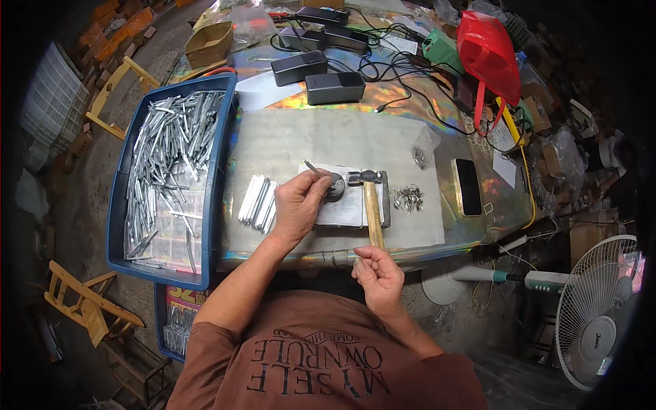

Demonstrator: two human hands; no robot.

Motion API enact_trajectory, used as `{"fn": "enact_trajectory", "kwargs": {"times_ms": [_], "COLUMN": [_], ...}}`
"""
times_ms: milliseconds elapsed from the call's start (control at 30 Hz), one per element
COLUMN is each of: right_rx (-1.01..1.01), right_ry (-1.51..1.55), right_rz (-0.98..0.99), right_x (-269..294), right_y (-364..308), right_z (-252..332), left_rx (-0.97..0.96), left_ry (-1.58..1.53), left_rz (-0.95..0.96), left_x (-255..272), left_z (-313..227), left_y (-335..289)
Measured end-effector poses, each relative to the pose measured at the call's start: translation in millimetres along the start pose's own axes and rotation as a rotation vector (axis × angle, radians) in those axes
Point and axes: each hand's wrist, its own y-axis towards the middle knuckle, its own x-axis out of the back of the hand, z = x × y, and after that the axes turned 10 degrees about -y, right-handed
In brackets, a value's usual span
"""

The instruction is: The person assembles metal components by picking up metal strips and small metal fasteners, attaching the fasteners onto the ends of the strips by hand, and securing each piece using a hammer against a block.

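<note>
My left hand [298,202] is closed, pinching a thin metal stick [312,167] in its fingertips beside a dark round metal piece [335,186]. That piece stands on a pale, paper-covered block [342,213]. A hammer [373,208] lies with its dark head over the block and its wooden handle pointing toward me. At the handle's near end, my right hand [381,281] is closed with fingers curled; what it holds, if anything, is hidden. Left of the block lies a row of silver strips [257,203]. Small shiny metal parts [408,199] are heaped on its right.
A blue tray [221,143] of metal strips stands at left, another tray [161,301] below it. Black boxes [335,88] with tangled cables lie at the back. A phone [467,186], plastic bag [425,145] and red bag [486,58] are on the right, with a fan [598,311] beyond.
</note>
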Motion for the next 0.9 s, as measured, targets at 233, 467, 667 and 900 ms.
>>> {"fn": "enact_trajectory", "kwargs": {"times_ms": [233, 467, 667, 900], "right_rx": [0.058, 0.439, 0.65, 0.82], "right_ry": [-0.043, -0.327, -0.531, -0.669], "right_rz": [-0.006, -0.082, 0.128, -0.114], "right_x": [16, 16, -1, -9], "right_y": [25, 92, 124, 112], "right_z": [14, 29, 38, 28], "left_rx": [-0.369, -0.395, -0.401, -0.365], "left_ry": [0.313, 0.31, 0.323, 0.24], "left_rz": [0.224, 0.294, 0.276, 0.225], "left_x": [5, 2, 4, 2], "left_z": [-6, -5, -2, 4], "left_y": [10, 12, 11, 10]}}
